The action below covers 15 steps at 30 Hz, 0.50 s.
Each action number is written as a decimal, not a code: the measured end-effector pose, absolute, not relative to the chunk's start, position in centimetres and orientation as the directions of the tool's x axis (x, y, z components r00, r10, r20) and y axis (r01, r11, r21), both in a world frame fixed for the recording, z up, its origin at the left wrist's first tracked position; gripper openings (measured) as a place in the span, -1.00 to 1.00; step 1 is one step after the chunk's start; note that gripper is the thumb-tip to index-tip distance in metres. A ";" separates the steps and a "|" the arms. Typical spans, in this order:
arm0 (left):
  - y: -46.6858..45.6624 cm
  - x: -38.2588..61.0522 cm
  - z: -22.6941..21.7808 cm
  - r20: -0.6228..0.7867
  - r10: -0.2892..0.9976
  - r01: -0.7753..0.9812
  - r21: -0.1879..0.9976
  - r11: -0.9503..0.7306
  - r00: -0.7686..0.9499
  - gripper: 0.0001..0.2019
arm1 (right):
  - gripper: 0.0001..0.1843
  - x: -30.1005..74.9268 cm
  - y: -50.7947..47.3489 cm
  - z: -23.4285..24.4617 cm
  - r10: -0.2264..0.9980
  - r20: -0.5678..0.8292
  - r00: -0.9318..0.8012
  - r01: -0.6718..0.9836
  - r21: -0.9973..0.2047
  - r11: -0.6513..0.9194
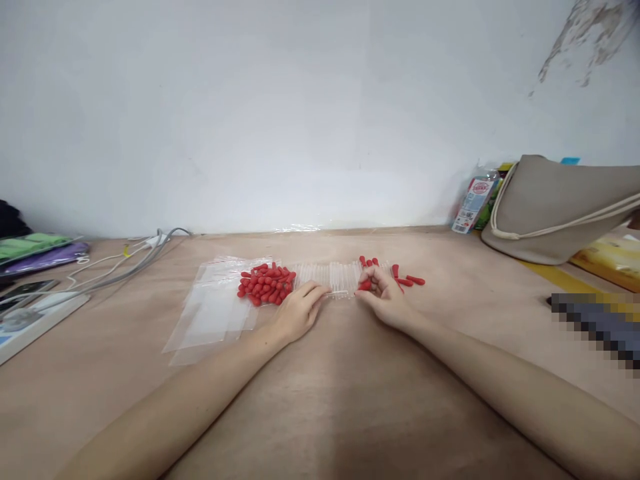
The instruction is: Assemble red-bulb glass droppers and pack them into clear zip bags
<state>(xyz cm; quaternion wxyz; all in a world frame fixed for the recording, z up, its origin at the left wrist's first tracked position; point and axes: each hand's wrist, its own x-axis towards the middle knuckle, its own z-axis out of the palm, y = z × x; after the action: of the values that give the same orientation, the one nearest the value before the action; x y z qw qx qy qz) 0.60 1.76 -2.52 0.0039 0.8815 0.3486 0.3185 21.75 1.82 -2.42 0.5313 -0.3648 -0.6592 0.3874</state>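
Two hands, one tube

My left hand (300, 308) pinches a clear tube (336, 293) level, just before the row of tubes (330, 273), its end facing my right hand (383, 295), clenched on a red cap (365, 285). The pile of red caps (265, 283) lies left of that row, within reach.

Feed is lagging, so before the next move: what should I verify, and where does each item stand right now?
1. Left hand touching a thin clear plastic tube at the row's near edge: ok.
2. Firm grip on that tube: cannot tell.
3. Right hand pinching a small red cap: ok.
4. Cap lined up with the tube end: cannot tell, too small.
5. Heap of red caps beside the left hand, on clear plastic bags: ok.
6. Loose red caps right of the right hand, on the wooden table: ok.
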 end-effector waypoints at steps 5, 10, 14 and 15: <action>1.5 0.7 -2.3 0.559 0.619 0.600 0.249 -0.760 0.552 -0.77 | -0.87 22.3 0.6 -3.5 0.864 0.436 -0.251 0.111 -0.874 0.474; 1.4 0.7 -2.2 0.547 0.611 0.590 0.242 -0.770 0.572 -0.76 | -0.81 22.2 1.4 -4.2 0.891 0.382 -0.244 0.126 -0.899 0.420; 1.6 0.6 -2.3 0.562 0.603 0.587 0.238 -0.774 0.567 -0.76 | -0.72 22.2 1.6 -4.2 0.862 0.434 -0.262 0.207 -0.847 0.490; 1.6 0.6 -2.3 0.565 0.600 0.585 0.238 -0.776 0.566 -0.77 | -0.75 22.2 1.6 -4.1 0.846 0.457 -0.276 0.236 -0.821 0.520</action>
<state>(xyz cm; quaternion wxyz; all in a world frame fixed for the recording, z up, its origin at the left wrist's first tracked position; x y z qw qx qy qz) 0.63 1.60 -2.28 0.0119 0.8848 0.3347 0.3240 22.20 1.63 -4.06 0.4749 -0.3697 -0.7312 0.3211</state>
